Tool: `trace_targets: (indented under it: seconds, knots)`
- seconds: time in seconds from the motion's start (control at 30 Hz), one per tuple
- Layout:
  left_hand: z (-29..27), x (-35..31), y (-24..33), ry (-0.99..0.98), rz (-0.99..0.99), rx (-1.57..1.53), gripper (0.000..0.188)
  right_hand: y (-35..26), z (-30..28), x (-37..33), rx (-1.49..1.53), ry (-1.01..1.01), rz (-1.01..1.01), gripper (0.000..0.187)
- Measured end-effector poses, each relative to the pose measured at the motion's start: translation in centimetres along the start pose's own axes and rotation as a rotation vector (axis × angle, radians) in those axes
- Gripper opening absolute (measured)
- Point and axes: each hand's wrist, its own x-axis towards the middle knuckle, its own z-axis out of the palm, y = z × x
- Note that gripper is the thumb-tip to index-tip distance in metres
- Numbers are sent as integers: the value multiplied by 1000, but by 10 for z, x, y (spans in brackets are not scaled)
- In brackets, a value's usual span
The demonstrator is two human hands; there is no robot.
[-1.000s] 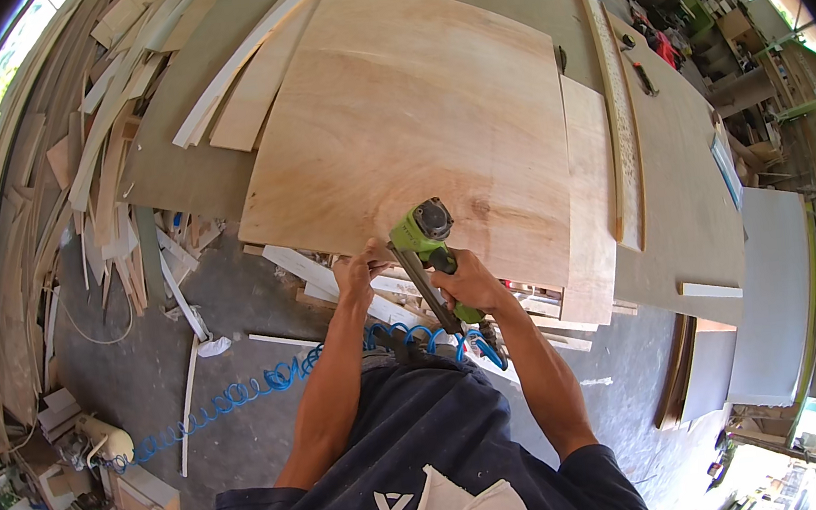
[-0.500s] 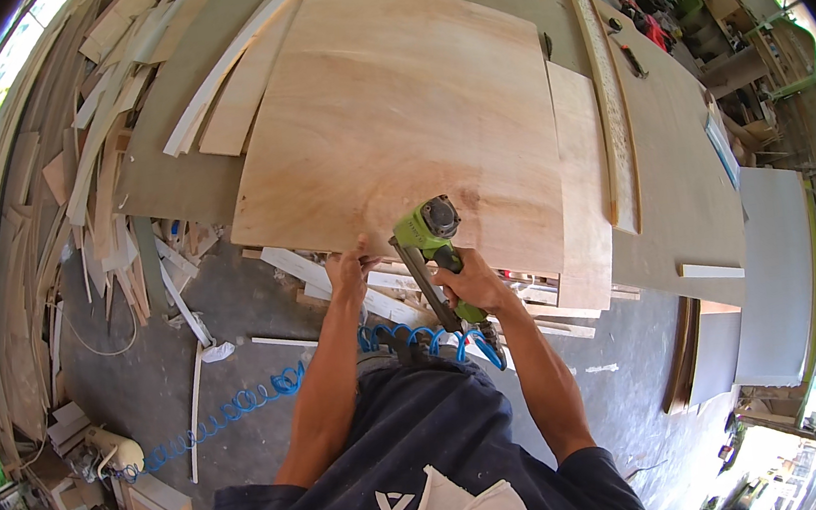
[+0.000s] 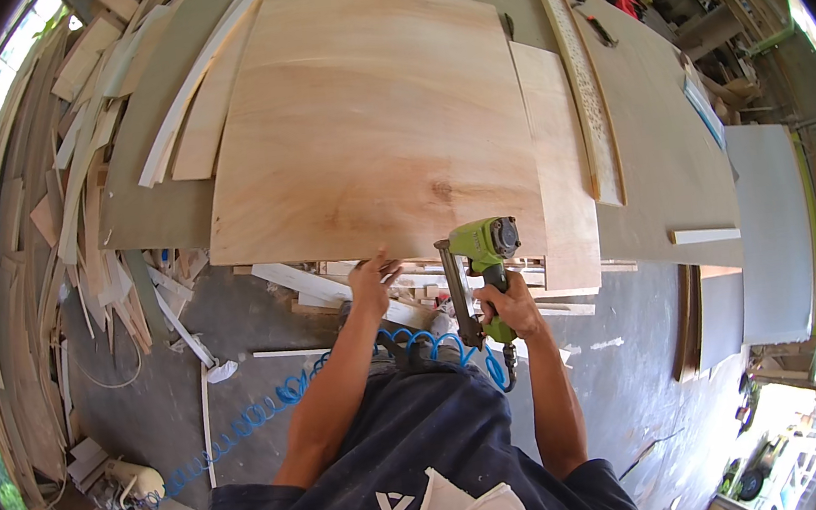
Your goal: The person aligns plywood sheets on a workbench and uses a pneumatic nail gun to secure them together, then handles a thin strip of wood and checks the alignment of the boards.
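Note:
A green and black pneumatic nail gun (image 3: 479, 243) is in my right hand (image 3: 510, 306), fingers wrapped round its handle. Its head is up by the front edge of a large plywood panel (image 3: 364, 129), with the magazine on the left side. From the handle's lower end a coiled blue air hose (image 3: 274, 401) runs off to the lower left. My left hand (image 3: 371, 284) is just below the panel's front edge, fingers apart and nothing seen in them. Whether its fingertips touch the edge, I cannot tell.
The panel lies on a wider grey-brown sheet (image 3: 658, 156). Narrow boards (image 3: 575, 85) lie to its right, white strips (image 3: 207, 76) to its left. Stacked offcuts (image 3: 25, 248) fill the left side. A tan air compressor tank (image 3: 137, 479) stands at lower left.
My right hand has drawn the nail gun back toward me and to the right, off the panel's surface. My left hand has moved slightly right and come away from its earlier place on the edge.

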Motion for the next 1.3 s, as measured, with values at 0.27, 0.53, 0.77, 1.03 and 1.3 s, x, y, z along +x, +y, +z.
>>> trace_targets:
  seconds: [0.27, 0.53, 0.77, 1.03, 1.3]
  knots:
    - [33, 13, -33, 11, -16, -14, 33, -1, -3, -1, 30, 6, -8, 10]
    - [34, 13, -35, 1, 68, 38, 28, -4, 8, -8, 89, 12, 76, 13]
    - [39, 6, -33, 47, 102, 49, 27, -8, 12, -4, 28, -6, 50, 14]
    - [42, 5, -32, 49, 98, 47, 31, -8, 12, 1, 34, -11, 42, 13]
    - [41, 6, -32, 59, 71, 52, 30, -9, 13, 0, -39, -13, 33, 15]
